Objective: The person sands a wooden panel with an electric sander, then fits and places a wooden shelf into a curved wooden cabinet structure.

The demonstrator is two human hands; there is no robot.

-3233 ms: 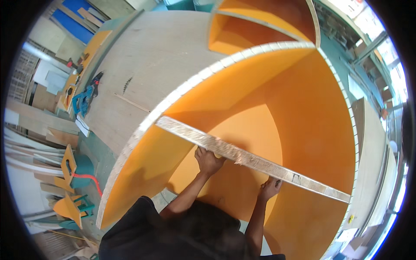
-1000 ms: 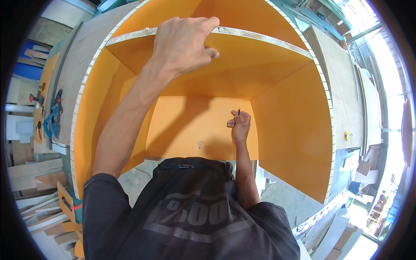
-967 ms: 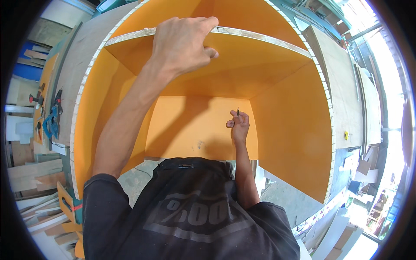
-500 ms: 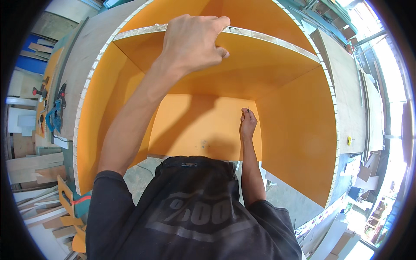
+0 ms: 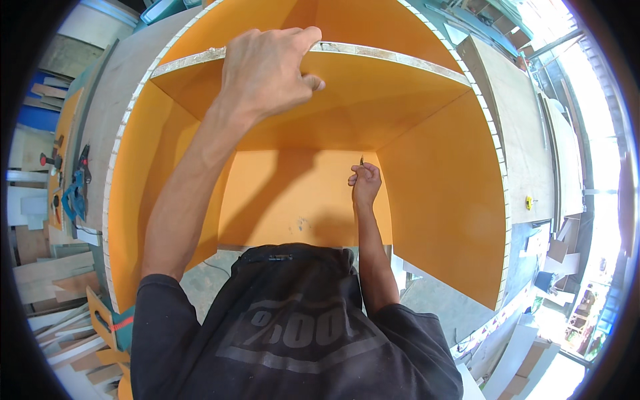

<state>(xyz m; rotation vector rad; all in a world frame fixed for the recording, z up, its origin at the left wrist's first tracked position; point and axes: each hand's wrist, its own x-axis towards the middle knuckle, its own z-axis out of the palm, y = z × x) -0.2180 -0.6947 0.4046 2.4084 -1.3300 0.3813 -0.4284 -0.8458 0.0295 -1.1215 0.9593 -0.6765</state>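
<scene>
An orange open-fronted cabinet box (image 5: 440,173) surrounds my arms, with a cross panel (image 5: 393,61) near its far end. My left hand (image 5: 263,80) is closed over the raw pale front edge of that panel, its thumb below and the fingers on top. Deeper in the box, my right hand (image 5: 366,185) pinches a small thin dark piece with a pointed tip (image 5: 362,161); its kind is too small to make out. The tip points away from me, close to the cross panel's orange face.
At the left, a blue power tool (image 5: 73,197) and a red-and-black tool (image 5: 50,160) lie on boards. Wood offcuts (image 5: 60,267) are piled at lower left. A yellow tape measure (image 5: 529,203) rests on the right-hand surface.
The whole view has shifted, so the box appears farther left. My right hand has turned, its other fingers now showing at the left. The left hand keeps its hold on the panel edge.
</scene>
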